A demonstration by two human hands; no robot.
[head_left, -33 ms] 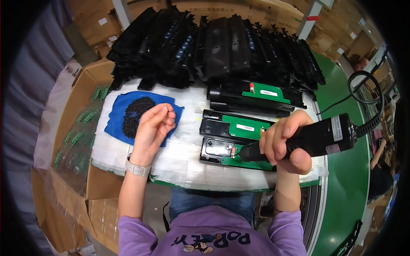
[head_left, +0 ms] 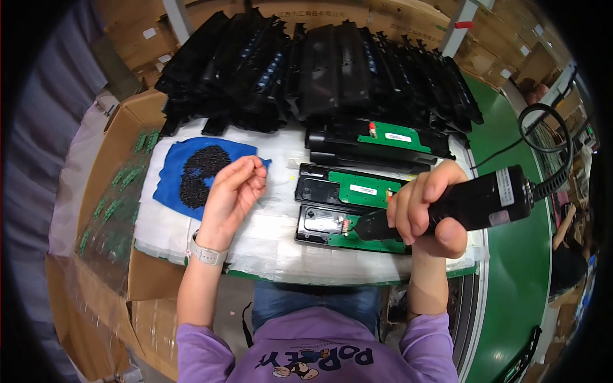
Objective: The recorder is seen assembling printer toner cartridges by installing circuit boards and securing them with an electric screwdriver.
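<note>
My left hand hovers at the right edge of a blue cloth, fingertips pinched together; anything between them is too small to make out. Many small dark screws lie heaped on that cloth. In my right hand is a black corded electric screwdriver, wrapped by the fingers and lying nearly level. Its tapered tip points left, over the nearest black plastic housing, which carries a green circuit board. I cannot tell whether the tip touches it. Behind it lies a second housing with a green board.
A further black housing with a board lies behind. Stacked black housings fill the back of the white-covered table. At left stands a cardboard box with green boards in plastic. The screwdriver's cable loops at right, above a green surface.
The table and its things sit slightly further left in view. My left hand is a touch further right over the cloth's edge; my right hand keeps the same grip.
</note>
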